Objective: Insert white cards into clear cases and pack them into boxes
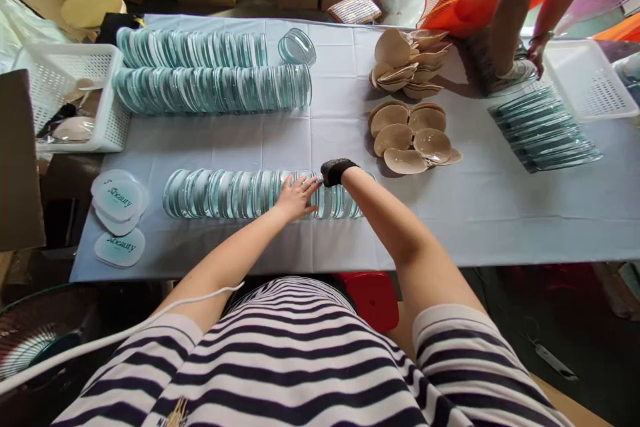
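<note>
A near row of clear round plastic cases [220, 192] stands on edge across the white-covered table [500, 213]. My left hand [296, 197] lies on top of this row with its fingers spread flat. My right hand [334, 171] wears a black glove and is bent down onto the row's right part; its fingers are hidden. Beige silicone cups [411, 140] lie in a loose pile just right of my hands, and a second pile [405, 61] sits further back.
Two longer rows of clear cases [210, 87] fill the far left. White baskets stand at the left [65, 90] and right [587, 77]. Printed cards [119, 200] lie at the near left. Another person's arms [510, 20] reach over stacked cases [545, 127].
</note>
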